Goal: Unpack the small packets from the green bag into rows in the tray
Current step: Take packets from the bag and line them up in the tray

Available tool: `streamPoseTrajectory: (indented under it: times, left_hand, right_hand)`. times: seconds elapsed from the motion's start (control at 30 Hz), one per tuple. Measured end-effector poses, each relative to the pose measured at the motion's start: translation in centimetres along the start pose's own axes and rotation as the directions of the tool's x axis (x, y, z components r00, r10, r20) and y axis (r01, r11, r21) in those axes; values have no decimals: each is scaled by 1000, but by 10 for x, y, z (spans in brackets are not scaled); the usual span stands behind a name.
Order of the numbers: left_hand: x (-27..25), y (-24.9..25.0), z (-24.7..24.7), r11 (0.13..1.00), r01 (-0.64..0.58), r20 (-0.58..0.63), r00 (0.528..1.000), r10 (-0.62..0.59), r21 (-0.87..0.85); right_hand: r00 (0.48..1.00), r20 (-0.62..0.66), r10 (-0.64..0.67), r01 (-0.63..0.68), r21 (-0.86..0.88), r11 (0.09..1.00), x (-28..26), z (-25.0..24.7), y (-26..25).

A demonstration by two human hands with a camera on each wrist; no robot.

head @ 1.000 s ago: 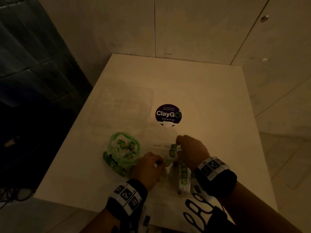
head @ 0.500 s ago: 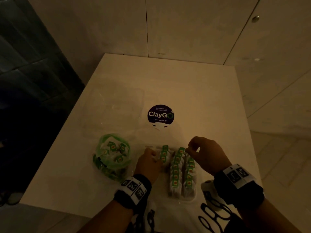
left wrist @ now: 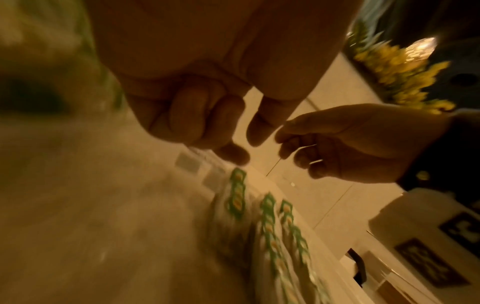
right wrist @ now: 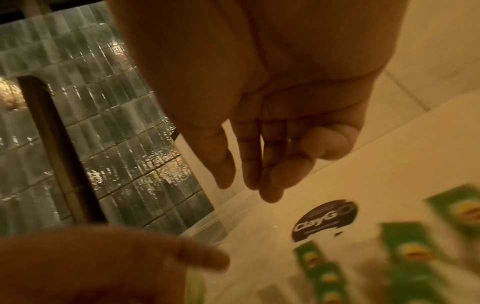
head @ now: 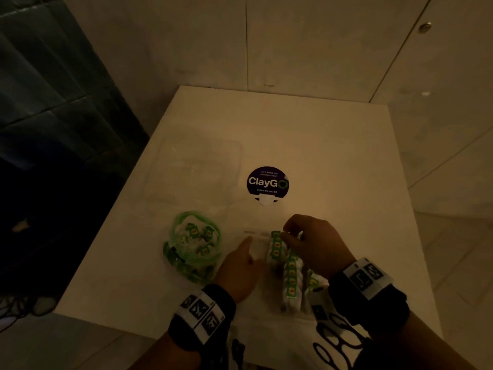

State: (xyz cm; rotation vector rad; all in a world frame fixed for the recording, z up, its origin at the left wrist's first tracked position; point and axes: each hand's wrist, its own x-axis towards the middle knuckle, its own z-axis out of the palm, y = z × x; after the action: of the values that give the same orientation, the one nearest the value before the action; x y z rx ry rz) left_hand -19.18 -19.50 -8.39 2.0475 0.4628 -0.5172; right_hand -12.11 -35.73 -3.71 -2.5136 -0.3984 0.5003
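Note:
The green bag (head: 192, 244) lies open on the white table, left of my hands, with several green-labelled packets inside. A clear tray (head: 256, 249) in front of me holds three rows of packets (head: 290, 273), also blurred in the wrist views (left wrist: 267, 216) (right wrist: 405, 253). My left hand (head: 240, 260) is beside the left row. Its index finger reaches to the tray's far rim, the other fingers curl in, and it holds nothing. My right hand (head: 290, 233) hovers over the far end of the rows with relaxed, empty fingers (right wrist: 249, 164).
A clear lid or second clear container (head: 194, 172) lies on the table behind the bag. A round dark "ClayGo" sticker (head: 267, 182) is stuck to the tabletop beyond the tray. Tiled wall stands behind and dark tiles to the left.
My right hand has come back left over the far end of the rows. My left hand has stretched its index finger toward the tray's far rim.

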Motion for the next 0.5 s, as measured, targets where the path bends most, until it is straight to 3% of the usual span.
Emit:
streamPoseTrajectory:
  times: [0.03, 0.07, 0.13, 0.17, 0.2, 0.23, 0.33, 0.4, 0.5]
  left_hand:
    - [-8, 0, -10, 995, -95, -92, 991, 98, 29]
    - [-16, -1, -23, 975, -208, -207, 954, 219, 71]
    - [-30, -6, -52, 890, -371, -411, 791, 453, 265]
    - [-33, -12, -66, 843, -372, -469, 708, 529, 389]
    - [-33, -22, -79, 820, -307, -500, 672, 546, 482]
    - [-31, -33, -88, 822, -198, -526, 684, 506, 534]
    - [-21, -58, -109, 891, 27, -493, 840, 225, 453]
    - [-17, -67, -115, 945, 15, -405, 905, 126, 327]
    - [-16, -71, -118, 953, -65, -406, 895, 187, 295]
  right_hand:
    - [1000, 14, -24, 24, 30, 999, 3, 5, -10]
    - [998, 18, -64, 63, 45, 997, 7, 11, -21]
    - [988, 24, -155, 154, 39, 987, 16, 27, -43]
    - [980, 41, -195, 193, 45, 980, 22, 36, -56]
    - [970, 72, -231, 227, 60, 972, 27, 43, -69]
    - [957, 117, -264, 257, 68, 964, 33, 50, -82]
    - [877, 333, -346, 374, -23, 927, 51, 69, -121]
    - [801, 498, -333, 441, -115, 890, 60, 81, -139]
    - [735, 623, -267, 528, -277, 803, 68, 95, -152]
